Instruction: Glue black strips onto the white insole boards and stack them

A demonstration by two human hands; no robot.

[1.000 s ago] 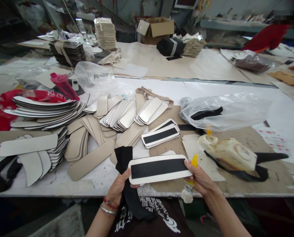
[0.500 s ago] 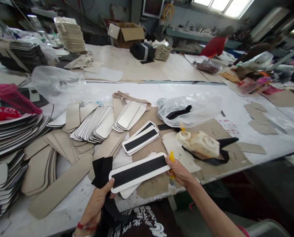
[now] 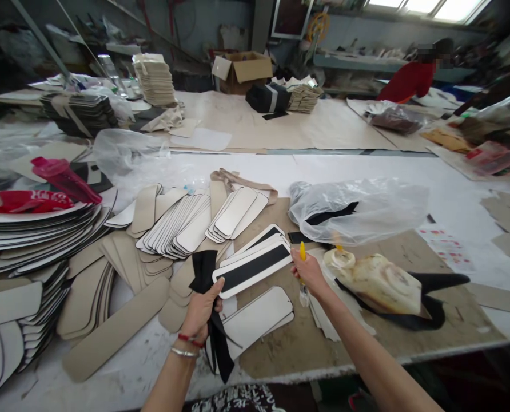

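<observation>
while the left hand (image 3: 201,315) presses its thumb on one end of the panel (image 3: 254,269), its other fingers curl below, mostly hidden, and black cloth (image 3: 204,268) sticks out past that thumb and trails back toward the person. the right hand (image 3: 310,274) pinches the opposite end at the corner and also grips a brush (image 3: 302,252), bristles hanging below those fingers. so the panel spans the two hands, dark band (image 3: 246,271) up, its long axis slanting from the left thumb to the right fingertips, which sit farther out. for a good hold, i'd judge, light pressure at the ends is enough, with wrists even against twisting and the bristles and cloth clear of the face. just beyond the fingers is a pile (image 3: 259,246) of similar panels; whether the held one touches it, i cannot tell. nearer the person, between the forearms, lie white pieces (image 3: 259,315); past the right fingers, a jug (image 3: 387,280).
</observation>
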